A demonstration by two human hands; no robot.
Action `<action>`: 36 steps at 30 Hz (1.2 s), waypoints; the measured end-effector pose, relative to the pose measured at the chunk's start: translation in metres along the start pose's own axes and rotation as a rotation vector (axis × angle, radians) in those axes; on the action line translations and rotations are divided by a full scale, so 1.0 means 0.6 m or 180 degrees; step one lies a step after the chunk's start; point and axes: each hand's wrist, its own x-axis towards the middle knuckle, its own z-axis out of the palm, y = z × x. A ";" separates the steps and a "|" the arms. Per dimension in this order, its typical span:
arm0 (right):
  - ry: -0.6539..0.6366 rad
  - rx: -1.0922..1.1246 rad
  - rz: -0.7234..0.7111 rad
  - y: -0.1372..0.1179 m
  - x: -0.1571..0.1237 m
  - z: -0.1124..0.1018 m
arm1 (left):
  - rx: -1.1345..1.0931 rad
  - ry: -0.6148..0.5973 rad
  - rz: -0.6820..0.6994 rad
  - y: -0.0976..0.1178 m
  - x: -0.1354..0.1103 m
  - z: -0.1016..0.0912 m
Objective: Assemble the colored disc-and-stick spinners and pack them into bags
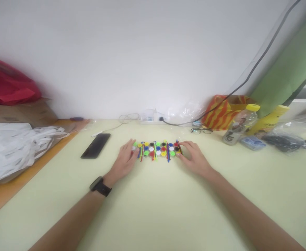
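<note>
Grasping by both ends, with left hand (125, 158) and right hand (195, 158), a multicoloured block of round plastic-looking caps and thin sticks (158, 149), flat on the pale-green bench (158, 209). Probably light, stiff, loosely joined; best held endwise, gently.

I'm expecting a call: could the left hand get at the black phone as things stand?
Probably yes: only tabletop shows between the left hand and the phone, though the hand would likely have to leave the row of coloured pieces it touches.
</note>
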 end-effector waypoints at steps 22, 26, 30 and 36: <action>-0.0799 -0.0772 0.0005 0.006 0.007 0.000 | 0.0093 -0.0020 0.0000 0.001 0.000 -0.001; -0.0752 -0.0582 0.0042 0.008 0.009 0.003 | 0.0058 0.0008 0.0018 -0.001 0.001 -0.001; -0.0630 -0.0461 0.0034 0.021 0.012 0.007 | 0.0025 0.0049 0.0025 -0.002 0.002 0.000; -0.0574 -0.0366 0.0086 0.032 0.016 0.013 | -0.0036 0.0291 0.0227 0.012 -0.002 -0.001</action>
